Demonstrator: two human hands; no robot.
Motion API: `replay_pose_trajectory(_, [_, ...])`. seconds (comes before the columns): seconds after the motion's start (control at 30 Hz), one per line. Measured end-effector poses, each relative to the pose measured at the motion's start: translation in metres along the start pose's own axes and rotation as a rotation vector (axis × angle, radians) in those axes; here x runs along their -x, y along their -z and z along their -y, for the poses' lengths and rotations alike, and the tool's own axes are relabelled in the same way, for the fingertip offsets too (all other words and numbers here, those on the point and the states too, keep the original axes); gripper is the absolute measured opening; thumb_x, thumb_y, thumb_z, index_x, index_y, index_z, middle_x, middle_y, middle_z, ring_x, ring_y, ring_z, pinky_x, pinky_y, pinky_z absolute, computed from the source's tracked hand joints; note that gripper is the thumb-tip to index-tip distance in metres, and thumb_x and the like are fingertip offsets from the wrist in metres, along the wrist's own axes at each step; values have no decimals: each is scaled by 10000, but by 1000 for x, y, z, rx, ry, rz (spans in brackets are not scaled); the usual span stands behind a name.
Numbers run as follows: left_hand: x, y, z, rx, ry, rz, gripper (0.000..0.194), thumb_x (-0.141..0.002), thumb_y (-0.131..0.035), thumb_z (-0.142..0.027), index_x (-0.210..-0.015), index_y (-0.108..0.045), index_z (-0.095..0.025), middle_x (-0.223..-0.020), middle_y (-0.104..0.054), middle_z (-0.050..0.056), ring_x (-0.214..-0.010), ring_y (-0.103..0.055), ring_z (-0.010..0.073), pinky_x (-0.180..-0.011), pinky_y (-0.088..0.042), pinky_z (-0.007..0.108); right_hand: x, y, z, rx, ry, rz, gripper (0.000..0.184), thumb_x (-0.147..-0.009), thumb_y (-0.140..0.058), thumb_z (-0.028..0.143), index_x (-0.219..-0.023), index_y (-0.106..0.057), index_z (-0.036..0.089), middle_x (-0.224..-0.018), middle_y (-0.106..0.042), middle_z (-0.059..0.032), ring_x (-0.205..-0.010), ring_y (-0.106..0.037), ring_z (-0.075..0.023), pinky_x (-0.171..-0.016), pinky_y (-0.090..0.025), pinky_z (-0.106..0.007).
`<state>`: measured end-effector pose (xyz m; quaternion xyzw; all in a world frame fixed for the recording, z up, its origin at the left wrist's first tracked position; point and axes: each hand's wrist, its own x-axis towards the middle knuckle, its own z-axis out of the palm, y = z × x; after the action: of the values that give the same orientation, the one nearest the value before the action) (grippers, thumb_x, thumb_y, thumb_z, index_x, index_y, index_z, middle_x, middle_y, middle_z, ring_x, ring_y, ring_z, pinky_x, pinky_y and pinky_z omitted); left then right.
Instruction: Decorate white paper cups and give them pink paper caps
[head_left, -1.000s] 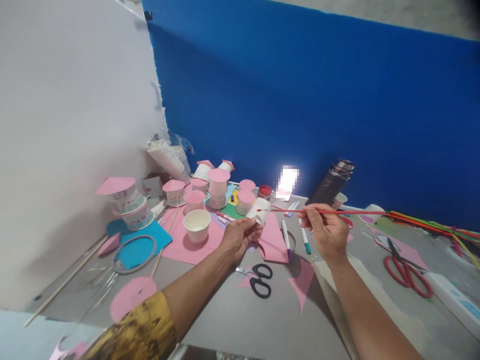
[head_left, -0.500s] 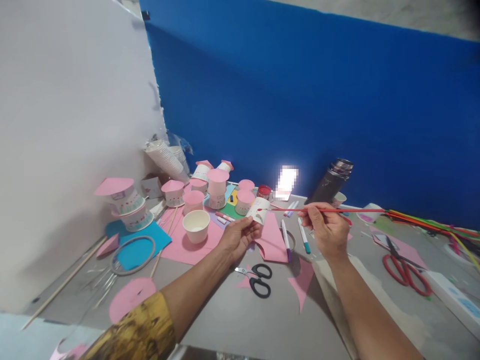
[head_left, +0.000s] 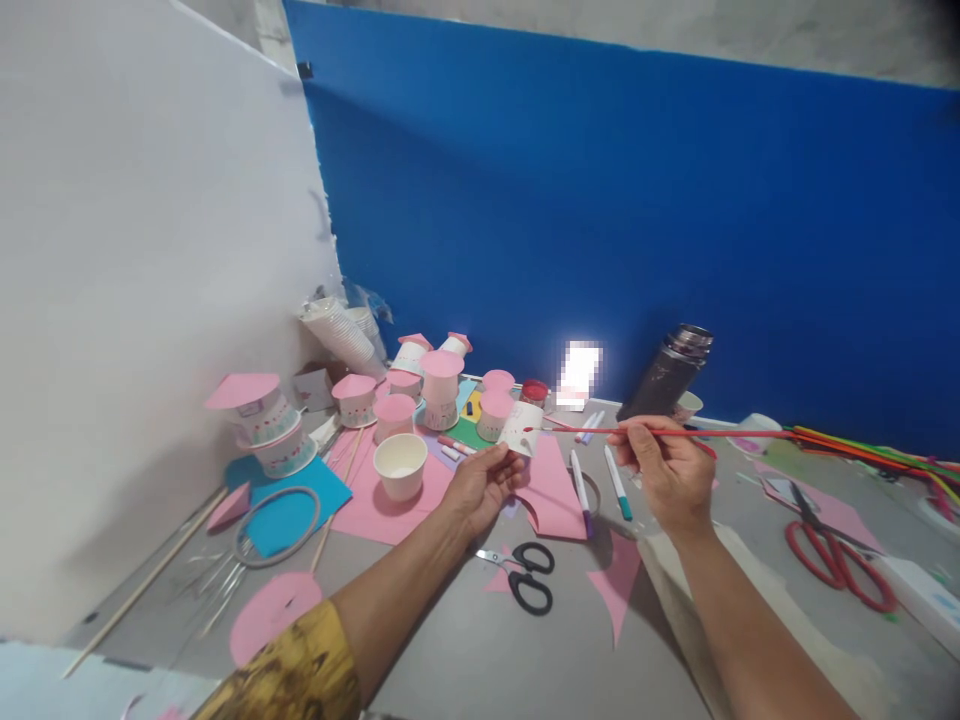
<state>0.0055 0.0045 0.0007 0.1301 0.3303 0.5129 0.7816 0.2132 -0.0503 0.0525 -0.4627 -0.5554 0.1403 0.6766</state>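
Note:
My left hand [head_left: 484,490] is closed on a small white paper cup [head_left: 519,430], tilted, with faint markings on its side. In my right hand [head_left: 667,470] is a long, thin red paintbrush [head_left: 585,431], gripped like a pen. Its reddish tip points left and meets or nearly meets the cup's wall; contact is too small to tell. Behind the cup stands an open jar of red paint [head_left: 534,392]. Black-handled scissors [head_left: 525,575] lie below my left hand. To the left, an upright cream paper cup [head_left: 400,467] rests on pink paper [head_left: 360,520].
Decorated cups with pink paper tops [head_left: 262,410] stand at the left and back. A dark flask [head_left: 667,375] leans at the back right. Markers [head_left: 617,482], red-handled scissors [head_left: 832,555] and coloured pipe cleaners [head_left: 855,447] lie on the right. Blue and white panels border the table.
The whole view has shifted slightly, so things appear a little lower and farther right. Both hands keep their holds, the brush tip staying at the cup's side.

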Motion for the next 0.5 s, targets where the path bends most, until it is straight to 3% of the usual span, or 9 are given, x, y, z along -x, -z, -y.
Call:
replay_pose_trajectory(0.3, [3,-2,-3,30,43,-11,228,-967,-568,-88,-753,-645,-70,-711,-687,105,-656,-697,156,-625,-593,261,0,1,-4,15,-16,42,278,-928,-710,460,-904,-719,183,-731,-751,-48,-529,-623,-127,-482,-499,-238])
replay_pose_trajectory(0.5, [1,-1,-4,55,53,-6,212,-968,-556,-90,-778,-645,-65,-739,-698,132,-676,-705,172,-650,-603,283,0,4,-2,20,-2,-7,282,-930,-704,463,-906,-724,183,-712,-743,-46,-510,-609,-127,-445,-472,-233])
